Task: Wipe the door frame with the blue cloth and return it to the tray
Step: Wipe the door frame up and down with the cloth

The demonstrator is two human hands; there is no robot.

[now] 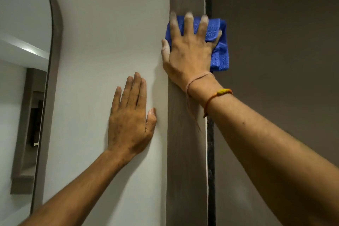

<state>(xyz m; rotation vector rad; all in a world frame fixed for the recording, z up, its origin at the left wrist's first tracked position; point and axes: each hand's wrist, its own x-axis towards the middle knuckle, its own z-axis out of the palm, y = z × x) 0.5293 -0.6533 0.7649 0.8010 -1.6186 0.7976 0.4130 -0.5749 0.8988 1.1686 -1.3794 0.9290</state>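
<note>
The brown door frame (185,161) runs top to bottom through the middle of the view. My right hand (189,51) presses a folded blue cloth (220,55) flat against the frame, fingers spread over it; the cloth sticks out past the frame's right edge. My left hand (131,119) lies flat and open on the white wall (110,33) just left of the frame, lower than the right hand. No tray is in view.
The brown door (275,60) fills the right side, with a dark gap (211,152) between it and the frame. An arched mirror (23,79) with a dark rim hangs on the wall at far left.
</note>
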